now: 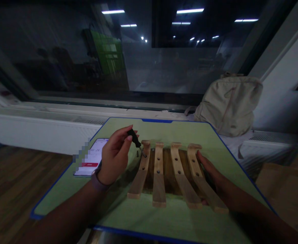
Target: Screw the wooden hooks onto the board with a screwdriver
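A wooden rack of several pale slats with holes lies on a green mat with a blue border. My left hand is closed in a pinch on a small black screwdriver, whose tip points down at the top of the leftmost slat. My right hand rests against the right side of the rack, beside the rightmost slat, fingers stretched out along it. A band is on my left wrist.
A phone with a lit screen lies on the mat to the left of my left hand. A beige backpack sits on the sill at the back right. A dark window is behind. Wooden floor shows at left.
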Motion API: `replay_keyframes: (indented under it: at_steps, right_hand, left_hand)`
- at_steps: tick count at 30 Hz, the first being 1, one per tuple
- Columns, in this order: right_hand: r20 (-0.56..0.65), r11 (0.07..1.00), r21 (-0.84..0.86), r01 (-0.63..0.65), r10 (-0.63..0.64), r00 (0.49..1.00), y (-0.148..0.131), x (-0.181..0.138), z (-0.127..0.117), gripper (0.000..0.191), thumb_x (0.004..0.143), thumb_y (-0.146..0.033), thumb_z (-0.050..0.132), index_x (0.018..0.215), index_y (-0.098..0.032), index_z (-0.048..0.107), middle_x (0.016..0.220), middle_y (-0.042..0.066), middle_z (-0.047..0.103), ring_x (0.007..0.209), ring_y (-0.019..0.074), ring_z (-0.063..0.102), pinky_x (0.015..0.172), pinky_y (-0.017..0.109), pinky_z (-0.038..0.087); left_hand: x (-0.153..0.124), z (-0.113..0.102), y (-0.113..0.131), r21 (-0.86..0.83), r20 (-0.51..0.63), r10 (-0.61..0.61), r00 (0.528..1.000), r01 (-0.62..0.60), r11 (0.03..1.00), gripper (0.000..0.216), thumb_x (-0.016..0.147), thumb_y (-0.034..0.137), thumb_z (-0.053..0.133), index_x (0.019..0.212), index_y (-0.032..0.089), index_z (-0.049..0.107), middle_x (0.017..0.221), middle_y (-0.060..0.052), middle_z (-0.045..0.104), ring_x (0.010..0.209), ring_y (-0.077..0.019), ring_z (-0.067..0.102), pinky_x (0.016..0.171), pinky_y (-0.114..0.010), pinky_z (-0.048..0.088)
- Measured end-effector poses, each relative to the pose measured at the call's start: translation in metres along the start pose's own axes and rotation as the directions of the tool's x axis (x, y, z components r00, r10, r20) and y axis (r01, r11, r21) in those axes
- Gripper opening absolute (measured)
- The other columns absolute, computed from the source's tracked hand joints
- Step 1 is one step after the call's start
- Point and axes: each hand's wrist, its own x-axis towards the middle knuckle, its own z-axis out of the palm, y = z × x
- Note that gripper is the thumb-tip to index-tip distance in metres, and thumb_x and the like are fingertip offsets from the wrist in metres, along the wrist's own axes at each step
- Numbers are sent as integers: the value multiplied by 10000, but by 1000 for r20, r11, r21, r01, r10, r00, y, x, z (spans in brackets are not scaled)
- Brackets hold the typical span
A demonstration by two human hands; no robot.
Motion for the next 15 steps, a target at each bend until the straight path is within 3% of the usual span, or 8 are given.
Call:
replay_keyframes:
  at_steps: [4, 8, 10, 15]
  right_hand:
    - [-4, 1000, 16, 2, -2, 1000, -2, 1, 1, 1299, 746, -454, 853, 1641, -277, -73, 1734, 34, -20, 1567, 401, 68, 1265, 567, 143]
    - [-8, 999, 30, 24, -24, 1000, -1, 1, 1, 1299, 738, -441, 859, 1643, -288, -60, 1735, 31, -19, 1560, 422, 69, 1257, 595, 157]
    - [-2, 1000, 18, 14, -14, 1000, 0, 1, 0, 1288, 748, -435, 852, 1642, -299, -65, 1736, 19, -16, 1559, 421, 60, 1256, 599, 161]
    - [-7, 1000, -14, -6, 6, 1000, 4, -1, 2, 1305, 730, -412, 870, 1636, -346, -66, 1733, -12, -9, 1553, 438, 87, 1253, 615, 174]
  left_hand:
    - [-1, -2, 1, 27, 44, 105, 993, -107, 994, 239, 930, 270, 697, 1167, 271, 726, 1089, -52, 721, 997, -162, 714, 889, -296, 591]
    - [5, -3, 3, 140, 0, 239, 971, -237, 961, 213, 824, 226, 805, 1029, 271, 766, 983, -20, 677, 886, -124, 656, 718, -210, 552]
    - [6, -3, 4, 137, -19, 204, 979, -200, 970, 184, 837, 227, 791, 1016, 256, 761, 969, -23, 688, 870, -127, 669, 700, -213, 561]
    - [3, 0, 6, -6, 30, 32, 999, -32, 999, 192, 914, 274, 714, 1098, 223, 699, 1021, -54, 744, 938, -168, 741, 858, -320, 625]
